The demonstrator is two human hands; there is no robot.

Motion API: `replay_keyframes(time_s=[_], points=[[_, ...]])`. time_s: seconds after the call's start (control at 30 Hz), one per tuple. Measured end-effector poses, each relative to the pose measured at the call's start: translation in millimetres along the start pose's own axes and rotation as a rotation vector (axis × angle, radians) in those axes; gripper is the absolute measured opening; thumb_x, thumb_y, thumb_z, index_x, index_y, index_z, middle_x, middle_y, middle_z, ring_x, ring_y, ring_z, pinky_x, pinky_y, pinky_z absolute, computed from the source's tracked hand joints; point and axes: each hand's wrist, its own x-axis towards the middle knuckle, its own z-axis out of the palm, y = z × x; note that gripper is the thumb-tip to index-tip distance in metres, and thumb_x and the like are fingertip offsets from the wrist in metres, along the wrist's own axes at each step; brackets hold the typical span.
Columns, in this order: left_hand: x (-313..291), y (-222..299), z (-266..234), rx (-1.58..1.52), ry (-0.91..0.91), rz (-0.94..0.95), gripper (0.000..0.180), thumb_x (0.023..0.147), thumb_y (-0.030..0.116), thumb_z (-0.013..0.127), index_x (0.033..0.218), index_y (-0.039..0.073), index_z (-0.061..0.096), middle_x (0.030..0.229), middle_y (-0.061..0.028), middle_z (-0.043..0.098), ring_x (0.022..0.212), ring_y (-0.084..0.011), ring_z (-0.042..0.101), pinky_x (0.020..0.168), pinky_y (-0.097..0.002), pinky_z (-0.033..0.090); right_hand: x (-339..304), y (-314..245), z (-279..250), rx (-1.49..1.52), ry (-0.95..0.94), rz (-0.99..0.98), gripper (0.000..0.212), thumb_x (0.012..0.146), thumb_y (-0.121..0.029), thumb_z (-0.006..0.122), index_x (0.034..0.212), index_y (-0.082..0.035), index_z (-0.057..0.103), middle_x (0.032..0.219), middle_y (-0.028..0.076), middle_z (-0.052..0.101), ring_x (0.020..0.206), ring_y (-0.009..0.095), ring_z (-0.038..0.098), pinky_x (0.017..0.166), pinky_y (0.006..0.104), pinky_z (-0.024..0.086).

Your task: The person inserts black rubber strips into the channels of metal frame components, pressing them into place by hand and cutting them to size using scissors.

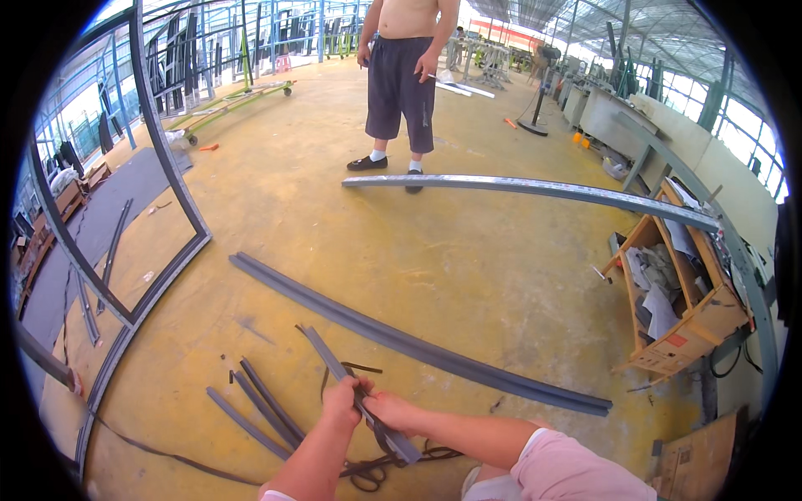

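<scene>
A short grey metal profile (322, 346) slants across the lower middle of the view. My left hand (341, 402) is closed around its middle. My right hand (391, 412) is closed on the same profile just to the right, its fingertips close to the left hand's. A dark flexible strip (368, 368) runs beside the profile near my fingers; whether I grip it too is hidden. Loops of black strip (368, 478) lie on the floor below my hands. Several short dark profiles (266, 407) lie on the floor to the left.
A long dark profile (418, 343) lies across the yellow floor (501, 275) ahead. Farther off, a long silvery profile (518, 185) reaches right to a bench. Another person (401, 83) stands beyond it. A large dark frame (171, 271) stands left; a wooden shelf box (677, 334) sits right.
</scene>
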Motion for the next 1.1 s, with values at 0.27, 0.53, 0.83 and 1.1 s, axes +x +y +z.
replay_keyframes(time_s=[0.27, 0.53, 0.83, 1.1], points=[[-1, 14, 7, 0.114, -0.056, 0.096, 0.015, 0.091, 0.004, 0.053, 0.101, -0.008, 0.056, 0.085, -0.0149, 0.062, 0.072, -0.0266, 0.062, 0.064, -0.04, 0.053, 11, 5, 4, -0.213, 0.109, -0.142, 0.03, 0.095, -0.024, 0.037, 0.094, -0.003, 0.058, 0.07, 0.01, 0.062, 0.062, 0.024, 0.06, 0.061, 0.0385, 0.049], [23, -30, -12, 0.175, 0.089, 0.096, 0.022, 0.099, 0.019, 0.058, 0.089, -0.001, 0.06, 0.074, -0.0081, 0.061, 0.064, -0.0212, 0.059, 0.056, -0.0362, 0.049, 45, 66, 11, -0.55, 0.32, -0.198, 0.038, 0.097, -0.027, 0.038, 0.118, -0.003, 0.058, 0.094, 0.025, 0.068, 0.087, 0.043, 0.065, 0.079, 0.051, 0.051], [17, -14, 3, 0.197, 0.074, -0.086, 0.023, 0.102, 0.023, 0.053, 0.093, 0.002, 0.057, 0.08, -0.0072, 0.06, 0.067, -0.0209, 0.057, 0.059, -0.0358, 0.048, 13, 30, 3, -0.778, 0.284, -0.111, 0.032, 0.095, -0.025, 0.045, 0.095, 0.002, 0.062, 0.088, 0.026, 0.068, 0.085, 0.045, 0.066, 0.076, 0.0533, 0.051], [31, 20, -12, 0.17, 0.101, 0.005, 0.02, 0.102, 0.022, 0.051, 0.097, 0.003, 0.054, 0.082, -0.0079, 0.058, 0.068, -0.021, 0.057, 0.061, -0.0357, 0.051, -28, 9, 18, -0.796, 0.175, -0.15, 0.027, 0.096, -0.022, 0.049, 0.094, 0.003, 0.058, 0.08, 0.025, 0.066, 0.078, 0.045, 0.064, 0.073, 0.0531, 0.05]])
